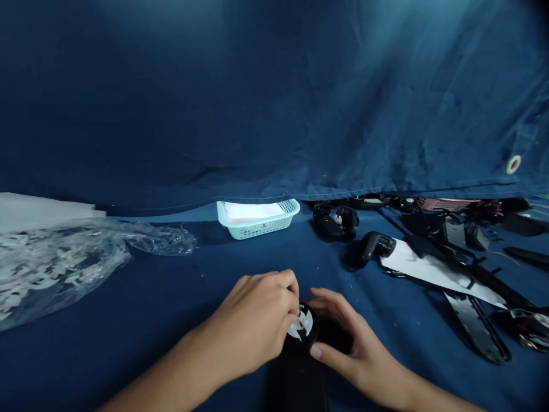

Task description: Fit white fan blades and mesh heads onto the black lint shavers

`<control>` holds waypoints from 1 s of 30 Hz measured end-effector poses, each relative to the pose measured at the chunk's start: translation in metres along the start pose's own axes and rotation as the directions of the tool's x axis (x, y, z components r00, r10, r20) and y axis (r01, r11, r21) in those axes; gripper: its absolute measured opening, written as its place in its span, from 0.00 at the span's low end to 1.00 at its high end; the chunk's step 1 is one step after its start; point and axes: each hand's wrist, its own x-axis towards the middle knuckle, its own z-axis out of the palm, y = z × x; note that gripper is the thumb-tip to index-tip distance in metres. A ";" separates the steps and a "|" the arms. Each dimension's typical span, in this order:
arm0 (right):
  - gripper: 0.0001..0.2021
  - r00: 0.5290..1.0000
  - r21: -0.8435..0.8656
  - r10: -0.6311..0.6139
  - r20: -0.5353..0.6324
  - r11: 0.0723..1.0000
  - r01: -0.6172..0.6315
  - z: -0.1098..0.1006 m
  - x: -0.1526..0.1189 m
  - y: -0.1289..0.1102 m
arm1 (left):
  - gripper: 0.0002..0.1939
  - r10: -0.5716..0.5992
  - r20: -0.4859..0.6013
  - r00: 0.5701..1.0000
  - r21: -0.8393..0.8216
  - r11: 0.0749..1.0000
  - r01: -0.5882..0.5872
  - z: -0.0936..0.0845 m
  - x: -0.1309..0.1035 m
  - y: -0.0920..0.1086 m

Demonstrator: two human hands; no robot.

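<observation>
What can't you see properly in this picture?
All in the head view:
- White piece: partly hidden by the left hand.
- Black part under it: cut off by the bottom edge.
- Light blue basket: far side hidden by hanging cloth.
- Clear bag: cut off by the left edge.

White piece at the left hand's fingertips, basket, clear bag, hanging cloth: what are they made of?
White piece: possibly smooth plastic, from its even white; thin metal or card not excluded.
Basket: likely moulded plastic, satin; perforated walls, uniform pale blue.
Bag: plastic film, glossy; see-through, with bright glints along crinkles.
Cloth: woven fabric, perhaps coated; soft folds, stitched hem, dull sheen.
</observation>
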 end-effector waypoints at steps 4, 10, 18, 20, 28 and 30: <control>0.30 1.000 0.005 0.004 -0.001 1.000 -0.004 0.000 0.000 -0.002 | 0.13 0.027 0.047 0.999 0.006 1.000 -0.027 -0.006 0.000 0.002; 0.32 1.000 0.037 0.018 -0.003 0.999 -0.018 0.001 -0.001 -0.004 | 0.11 -0.010 0.066 0.998 -0.038 0.999 0.012 -0.024 -0.004 -0.001; 0.33 1.000 0.043 0.021 0.005 0.999 -0.022 0.000 0.000 -0.004 | 0.17 -0.056 0.165 0.985 -0.029 0.998 0.061 -0.030 -0.008 -0.005; 0.33 1.000 0.051 0.012 0.012 0.999 -0.013 0.000 0.000 -0.005 | 0.16 -0.030 0.221 0.975 -0.068 0.997 0.046 -0.032 -0.009 -0.002; 0.35 1.000 0.038 0.002 0.006 0.999 -0.002 0.000 0.000 -0.002 | 0.16 -0.031 0.164 0.986 -0.120 0.991 0.051 -0.046 -0.012 0.004; 0.35 1.000 0.040 -0.006 0.010 0.999 0.006 0.000 0.000 -0.002 | 0.16 -0.036 0.155 0.987 -0.101 0.994 0.052 -0.045 -0.011 0.002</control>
